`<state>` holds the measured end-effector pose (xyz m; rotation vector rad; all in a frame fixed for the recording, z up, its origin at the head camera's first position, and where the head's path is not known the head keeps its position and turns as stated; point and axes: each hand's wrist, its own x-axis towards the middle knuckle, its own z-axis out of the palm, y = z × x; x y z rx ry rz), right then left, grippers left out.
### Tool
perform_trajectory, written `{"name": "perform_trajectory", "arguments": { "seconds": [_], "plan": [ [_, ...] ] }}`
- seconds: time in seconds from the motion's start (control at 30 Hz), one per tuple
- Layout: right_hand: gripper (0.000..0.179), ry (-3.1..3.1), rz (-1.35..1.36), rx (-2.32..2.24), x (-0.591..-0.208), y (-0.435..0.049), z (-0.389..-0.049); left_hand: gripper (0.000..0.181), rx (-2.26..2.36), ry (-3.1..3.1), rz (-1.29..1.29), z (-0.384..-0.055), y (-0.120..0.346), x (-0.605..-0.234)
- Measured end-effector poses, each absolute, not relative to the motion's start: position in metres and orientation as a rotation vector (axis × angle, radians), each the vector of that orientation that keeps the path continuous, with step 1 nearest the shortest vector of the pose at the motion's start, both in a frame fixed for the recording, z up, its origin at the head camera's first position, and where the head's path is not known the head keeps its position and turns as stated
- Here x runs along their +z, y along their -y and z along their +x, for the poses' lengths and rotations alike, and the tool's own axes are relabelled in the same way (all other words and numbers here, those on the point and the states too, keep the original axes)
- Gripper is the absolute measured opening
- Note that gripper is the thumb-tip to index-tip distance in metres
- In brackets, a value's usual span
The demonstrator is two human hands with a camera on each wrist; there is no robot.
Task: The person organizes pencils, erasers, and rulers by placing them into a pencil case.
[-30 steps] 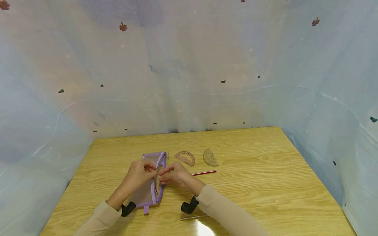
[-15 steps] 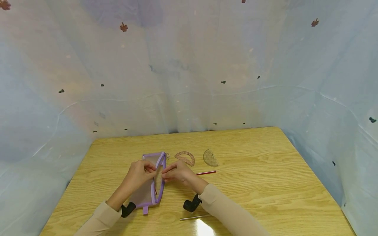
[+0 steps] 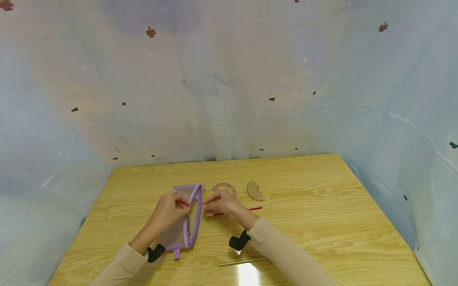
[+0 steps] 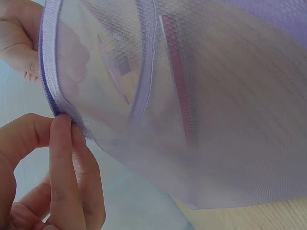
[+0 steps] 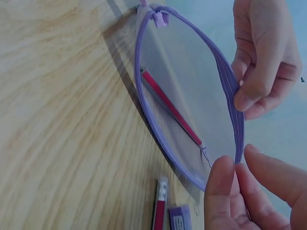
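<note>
A purple-trimmed mesh pencil pouch [image 3: 171, 234] lies at the left of the table, its zipped mouth spread wide. My left hand [image 3: 169, 208] pinches the near lip of that mouth between thumb and fingers, as the left wrist view shows. Inside the pouch rests a red pencil [image 5: 172, 108], also seen through the mesh. My right hand [image 3: 224, 205] hovers just right of the mouth, fingers loosely bent with nothing between them. Another red pencil [image 3: 255, 208] lies on the table, partly hidden beneath the right hand. Beside its eraser end, the right wrist view has a small purple block [image 5: 180, 218].
A pinkish protractor [image 3: 231, 187], partly covered by the right hand, and a clear protractor [image 3: 255, 191] lie farther back on the wooden table [image 3: 315, 222]. A thin silvery rod [image 3: 237, 262] lies near the front under the right forearm. A pale curtain [image 3: 229, 131] stands behind the table.
My right hand has drawn back from the pouch's mouth to the right, coming over the red pencil and pinkish protractor. The left hand keeps its pinch on the pouch in place.
</note>
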<state>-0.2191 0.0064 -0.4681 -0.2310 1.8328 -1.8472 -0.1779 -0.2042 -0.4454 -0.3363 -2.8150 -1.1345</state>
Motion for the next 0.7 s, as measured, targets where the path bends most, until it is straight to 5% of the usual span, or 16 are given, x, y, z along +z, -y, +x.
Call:
{"name": "perform_trajectory", "arguments": {
  "seconds": [0.7],
  "plan": [
    [0.023,-1.892,-0.294,-1.866,-0.46,-0.038,-0.229,0.004,-1.166,2.814,-0.333,-0.175,0.205,-0.445]
  ]
}}
